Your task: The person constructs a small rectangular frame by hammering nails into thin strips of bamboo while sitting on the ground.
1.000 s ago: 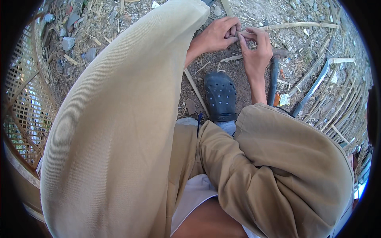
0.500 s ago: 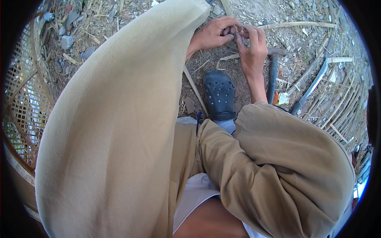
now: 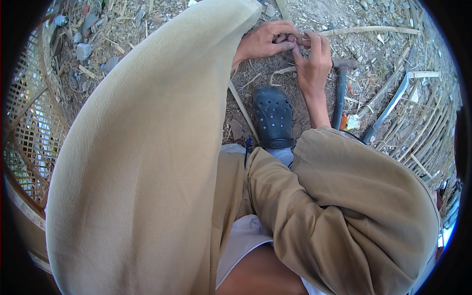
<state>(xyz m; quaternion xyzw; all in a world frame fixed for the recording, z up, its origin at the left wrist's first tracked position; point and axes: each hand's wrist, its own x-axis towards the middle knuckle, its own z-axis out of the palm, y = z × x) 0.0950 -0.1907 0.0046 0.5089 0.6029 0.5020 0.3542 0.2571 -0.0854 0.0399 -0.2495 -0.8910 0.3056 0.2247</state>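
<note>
Two hands, your left hand [image 3: 265, 42] and right hand [image 3: 315, 64], meet at the fingertips. Fingers curled, thumbs turned inward; cannot tell whether you grasp anything between them. Nearest item: pale strip [image 3: 378, 30], running rightward from behind your right fingers. Hammer-like tool [image 3: 339, 96] lies just beside your right wrist. Your dark clog [image 3: 273, 115] is below both hands in view.

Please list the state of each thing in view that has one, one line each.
Left hand: fingers curled; grip unclear
Right hand: fingers bent close to the left's; grip unclear
Clog: worn over a sock
Hammer: lying on the ground
Long knife: lying down, unsheathed
Thin strips: loose, roughly side by side
Woven lattice: open-meshed, partly out of view
</note>
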